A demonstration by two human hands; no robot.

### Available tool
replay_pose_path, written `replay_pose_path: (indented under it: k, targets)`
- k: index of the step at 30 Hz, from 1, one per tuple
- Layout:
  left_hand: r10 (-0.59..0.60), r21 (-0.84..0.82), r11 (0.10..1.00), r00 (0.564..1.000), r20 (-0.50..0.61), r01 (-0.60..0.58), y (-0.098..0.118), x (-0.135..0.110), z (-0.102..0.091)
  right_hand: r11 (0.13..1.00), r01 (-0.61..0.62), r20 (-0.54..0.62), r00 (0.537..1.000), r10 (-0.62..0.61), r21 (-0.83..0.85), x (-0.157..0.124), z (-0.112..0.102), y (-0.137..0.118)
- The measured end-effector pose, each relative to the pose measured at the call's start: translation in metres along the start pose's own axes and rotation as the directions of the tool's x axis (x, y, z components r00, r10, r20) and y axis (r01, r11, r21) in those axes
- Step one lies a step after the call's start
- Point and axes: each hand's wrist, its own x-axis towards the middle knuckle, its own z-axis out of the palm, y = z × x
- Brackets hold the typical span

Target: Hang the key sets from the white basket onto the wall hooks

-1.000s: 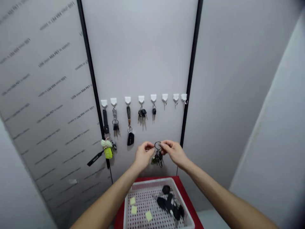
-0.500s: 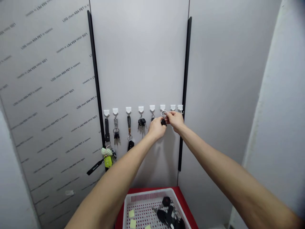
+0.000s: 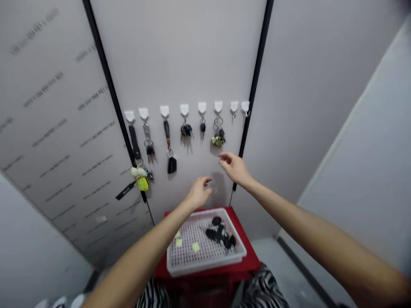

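Observation:
My right hand (image 3: 236, 169) is in the air just below a bunch of keys (image 3: 218, 139) with a round yellow-green charm, which hangs by rings from a white hook (image 3: 218, 107). Its fingers are apart and hold nothing. Lower and to the left, my left hand (image 3: 199, 192) hovers above the back rim of a white plastic basket (image 3: 205, 267), fingers parted, with nothing in them. Several black keys (image 3: 221, 235) lie in a pile at the basket's right side. Pale yellow paper squares (image 3: 195, 247) lie at its left.
Other key sets hang from the row of hooks, among them a black car key (image 3: 172, 164) and a bright yellow-green fob (image 3: 143, 184). Two hooks at the right (image 3: 234, 107) bear no keys. The basket stands on a red stool (image 3: 247, 252). Black strips (image 3: 257, 77) flank the panel.
Both hands have let go of the key bunch, which now hangs on the sixth hook, and moved down from it. The view has tilted down, showing more of the basket and stool.

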Motion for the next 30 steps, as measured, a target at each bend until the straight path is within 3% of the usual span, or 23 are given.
replay_pose_path:
  k: [1,3,5,8,12,15,18,20,22,24,26,30]
  targets:
    - [-0.045,-0.011,0.999,0.998,0.037,0.046,-0.015,-0.011,0.012,0.999,0.031,0.155,0.988,-0.024,-0.041,-0.023,0.009,0.008]
    - [-0.131,-0.008,0.991,0.986,0.105,0.132,-0.042,-0.031,0.034,0.985,0.104,0.431,0.902,-0.036,-0.136,-0.068,0.025,0.023]
    - [-0.194,0.033,0.981,0.967,0.168,0.191,-0.061,-0.049,0.054,0.948,0.194,0.584,0.812,-0.01,-0.253,-0.104,0.037,0.037]
    - [-0.2,0.161,0.973,0.946,0.255,0.162,-0.074,-0.066,0.071,0.872,0.31,0.647,0.762,0.011,-0.38,-0.135,0.045,0.051]
    - [-0.109,0.348,0.938,0.949,0.294,-0.001,-0.076,-0.073,0.074,0.829,0.385,0.677,0.736,-0.01,-0.406,-0.141,0.049,0.057]
    - [-0.167,0.409,0.912,0.928,0.334,0.017,-0.077,-0.074,0.07,0.813,0.397,0.71,0.704,0.027,-0.425,-0.138,0.051,0.057]
    - [-0.213,0.35,0.934,0.899,0.383,0.072,-0.081,-0.073,0.063,0.819,0.406,0.743,0.668,0.038,-0.406,-0.136,0.052,0.057]
    - [-0.206,0.23,0.965,0.902,0.38,0.124,-0.083,-0.071,0.057,0.846,0.381,0.741,0.671,0.026,-0.374,-0.135,0.051,0.056]
    - [-0.192,0.071,0.981,0.913,0.359,0.178,-0.084,-0.068,0.05,0.895,0.308,0.699,0.715,0.008,-0.324,-0.133,0.048,0.053]
    - [-0.167,-0.076,0.976,0.922,0.349,0.205,-0.082,-0.063,0.043,0.959,0.184,0.635,0.772,-0.006,-0.215,-0.129,0.046,0.047]
    - [-0.151,-0.172,0.96,0.927,0.343,0.22,-0.078,-0.059,0.037,0.999,0.025,0.599,0.801,-0.002,-0.03,-0.125,0.044,0.039]
    - [-0.204,-0.25,0.927,0.935,0.292,0.28,-0.066,-0.05,0.027,0.926,-0.254,0.579,0.814,0.049,0.278,-0.116,0.043,0.029]
